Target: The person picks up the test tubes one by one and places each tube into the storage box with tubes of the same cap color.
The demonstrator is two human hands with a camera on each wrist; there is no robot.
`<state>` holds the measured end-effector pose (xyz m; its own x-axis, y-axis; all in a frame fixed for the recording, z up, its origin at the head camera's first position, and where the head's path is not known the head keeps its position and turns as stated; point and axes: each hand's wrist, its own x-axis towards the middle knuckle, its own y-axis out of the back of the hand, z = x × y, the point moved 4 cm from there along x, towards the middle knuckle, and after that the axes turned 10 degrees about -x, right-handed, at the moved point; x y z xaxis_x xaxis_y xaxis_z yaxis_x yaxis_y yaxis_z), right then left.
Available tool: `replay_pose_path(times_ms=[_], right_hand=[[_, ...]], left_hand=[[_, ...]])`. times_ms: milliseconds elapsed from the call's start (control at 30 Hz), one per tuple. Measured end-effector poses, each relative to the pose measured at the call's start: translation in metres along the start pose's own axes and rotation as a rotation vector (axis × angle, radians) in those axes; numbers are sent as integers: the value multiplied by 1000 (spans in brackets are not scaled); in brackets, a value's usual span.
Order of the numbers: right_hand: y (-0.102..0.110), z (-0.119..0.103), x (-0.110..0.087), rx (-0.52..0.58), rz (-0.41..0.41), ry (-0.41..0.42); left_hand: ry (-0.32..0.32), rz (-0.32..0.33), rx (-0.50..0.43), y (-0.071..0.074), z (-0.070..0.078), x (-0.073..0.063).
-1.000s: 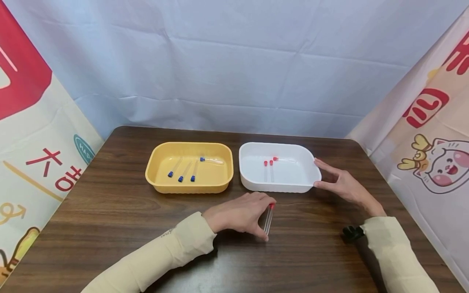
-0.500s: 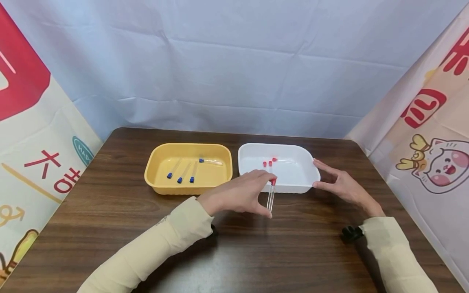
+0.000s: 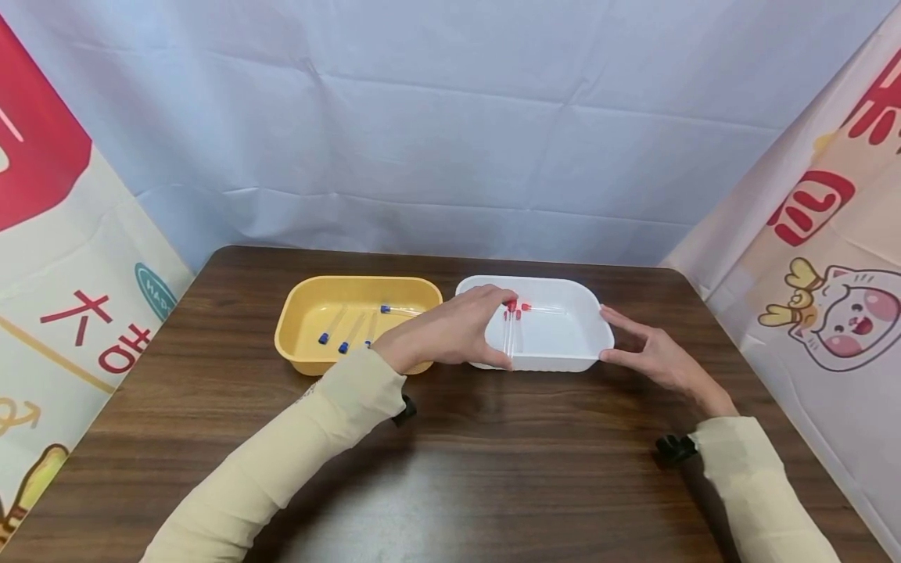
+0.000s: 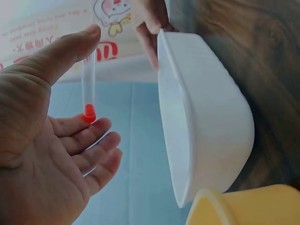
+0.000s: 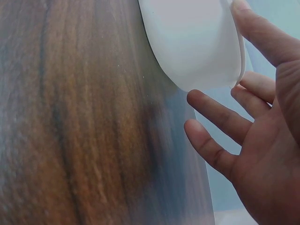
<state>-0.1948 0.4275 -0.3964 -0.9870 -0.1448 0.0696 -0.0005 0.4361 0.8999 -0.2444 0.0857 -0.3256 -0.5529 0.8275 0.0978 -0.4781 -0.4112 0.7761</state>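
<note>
My left hand (image 3: pixel 461 328) holds a clear test tube with a red cap (image 4: pixel 89 89) lengthwise, the thumb at its bottom end and the forefinger at the cap. In the head view the tube overlaps the near wall and inside of the white tray (image 3: pixel 563 363). Three more red-capped test tubes (image 3: pixel 545 310) lie in that tray, partly behind the held one. My right hand (image 3: pixel 665 360) rests against the tray's right end, thumb and fingers spread nearly straight along the rim (image 5: pixel 241 61).
Left of the white tray stands a yellow tray (image 3: pixel 288 344) with several blue-capped test tubes (image 3: pixel 334 324); my left wrist covers its near right corner. Both trays stand on a dark wooden table (image 3: pixel 493 469). A pale cloth (image 3: pixel 450 141) hangs behind.
My left hand has lifted the red-capped test tube from in front of the white tray and brought it forward over the tray. My right hand has stayed at the tray's end.
</note>
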Motion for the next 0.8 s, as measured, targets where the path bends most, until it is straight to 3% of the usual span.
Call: replay_pose_path(times_ms=[333,800], right_hand=[[1,-2,0,16,-24,-18],[0,-2,1,23,-20,-11]], left_hand=[[60,-1,-5,11,-13,13],[126,5,-50,15,-30,30]])
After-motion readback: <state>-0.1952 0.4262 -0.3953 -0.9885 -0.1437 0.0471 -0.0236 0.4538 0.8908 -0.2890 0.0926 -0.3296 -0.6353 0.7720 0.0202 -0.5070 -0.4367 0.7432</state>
